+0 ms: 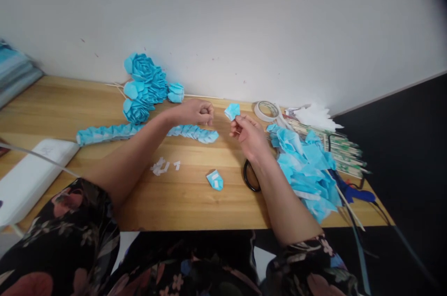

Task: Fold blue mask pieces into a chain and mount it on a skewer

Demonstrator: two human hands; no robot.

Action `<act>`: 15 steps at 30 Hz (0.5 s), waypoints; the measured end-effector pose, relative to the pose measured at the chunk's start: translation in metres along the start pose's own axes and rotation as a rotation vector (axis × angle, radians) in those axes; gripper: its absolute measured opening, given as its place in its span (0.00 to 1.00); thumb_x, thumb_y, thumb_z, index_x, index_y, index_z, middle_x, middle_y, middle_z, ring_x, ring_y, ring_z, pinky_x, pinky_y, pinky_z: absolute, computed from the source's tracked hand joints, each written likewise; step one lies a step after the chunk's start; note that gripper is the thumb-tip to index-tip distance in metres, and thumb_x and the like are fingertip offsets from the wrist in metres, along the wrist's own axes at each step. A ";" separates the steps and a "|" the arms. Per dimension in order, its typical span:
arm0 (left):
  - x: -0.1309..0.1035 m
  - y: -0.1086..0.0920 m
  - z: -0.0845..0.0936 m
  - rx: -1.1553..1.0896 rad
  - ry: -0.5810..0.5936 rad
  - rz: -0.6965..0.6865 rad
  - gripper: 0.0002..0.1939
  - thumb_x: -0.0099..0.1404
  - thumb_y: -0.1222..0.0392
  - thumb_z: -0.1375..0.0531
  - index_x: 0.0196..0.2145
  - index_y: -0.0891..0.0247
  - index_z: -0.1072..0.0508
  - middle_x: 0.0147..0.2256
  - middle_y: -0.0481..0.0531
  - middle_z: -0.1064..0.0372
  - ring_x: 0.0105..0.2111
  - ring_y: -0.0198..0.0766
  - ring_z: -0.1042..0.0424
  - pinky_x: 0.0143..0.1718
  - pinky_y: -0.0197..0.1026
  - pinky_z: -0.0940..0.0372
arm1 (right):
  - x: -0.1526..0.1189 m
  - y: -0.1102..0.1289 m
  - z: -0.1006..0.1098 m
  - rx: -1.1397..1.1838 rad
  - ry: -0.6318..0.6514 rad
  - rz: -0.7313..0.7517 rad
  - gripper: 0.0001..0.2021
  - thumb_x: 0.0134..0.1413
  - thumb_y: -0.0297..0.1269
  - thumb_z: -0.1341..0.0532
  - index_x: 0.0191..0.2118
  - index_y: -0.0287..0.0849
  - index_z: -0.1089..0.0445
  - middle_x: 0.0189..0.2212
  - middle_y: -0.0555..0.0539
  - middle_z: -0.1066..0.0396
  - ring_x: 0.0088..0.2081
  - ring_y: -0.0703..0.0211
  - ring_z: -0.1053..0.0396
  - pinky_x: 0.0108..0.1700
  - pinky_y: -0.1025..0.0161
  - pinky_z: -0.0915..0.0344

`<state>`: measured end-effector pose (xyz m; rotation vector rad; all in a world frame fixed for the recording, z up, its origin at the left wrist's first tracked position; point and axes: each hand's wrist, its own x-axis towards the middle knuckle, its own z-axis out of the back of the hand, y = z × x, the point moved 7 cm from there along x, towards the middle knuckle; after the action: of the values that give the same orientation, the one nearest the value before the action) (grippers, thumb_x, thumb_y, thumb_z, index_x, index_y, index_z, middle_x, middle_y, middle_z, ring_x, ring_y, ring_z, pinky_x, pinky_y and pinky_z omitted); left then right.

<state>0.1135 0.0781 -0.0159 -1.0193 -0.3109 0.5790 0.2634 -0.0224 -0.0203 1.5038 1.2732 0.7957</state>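
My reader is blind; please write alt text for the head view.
The right grip pinches a folded blue piece above a wooden table; the left grip is curled. Nearby lie blue flowers, a row of blue pieces and blue sheets.

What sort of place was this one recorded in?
Probably a craft workspace, at home or in a small workshop; which, the view doesn't settle. On the wooden table lie blue handmade-looking flowers and a roll of tape, and the right hand holds a small folded blue piece.
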 end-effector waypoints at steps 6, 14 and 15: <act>0.002 -0.003 -0.003 0.118 -0.002 -0.032 0.10 0.57 0.56 0.39 0.32 0.66 0.24 0.31 0.49 0.24 0.29 0.33 0.30 0.31 0.33 0.40 | 0.002 0.002 0.004 0.001 -0.010 0.017 0.17 0.35 0.46 0.25 0.26 0.43 0.30 0.24 0.54 0.30 0.26 0.68 0.35 0.28 0.69 0.34; 0.004 -0.006 -0.033 0.507 0.108 -0.021 0.13 0.61 0.58 0.41 0.39 0.61 0.17 0.34 0.50 0.20 0.30 0.36 0.30 0.31 0.36 0.46 | 0.002 0.001 0.004 -0.021 0.016 0.034 0.16 0.38 0.47 0.27 0.26 0.44 0.31 0.25 0.54 0.30 0.27 0.68 0.35 0.29 0.69 0.35; 0.005 -0.005 -0.035 0.535 0.104 -0.014 0.13 0.60 0.59 0.40 0.38 0.61 0.17 0.33 0.50 0.20 0.30 0.36 0.30 0.30 0.37 0.46 | 0.002 0.001 0.003 -0.021 0.018 0.033 0.16 0.39 0.47 0.27 0.26 0.44 0.31 0.25 0.54 0.30 0.27 0.68 0.35 0.29 0.69 0.35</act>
<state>0.1361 0.0543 -0.0291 -0.5274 -0.0614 0.5538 0.2673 -0.0216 -0.0202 1.5075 1.2524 0.8438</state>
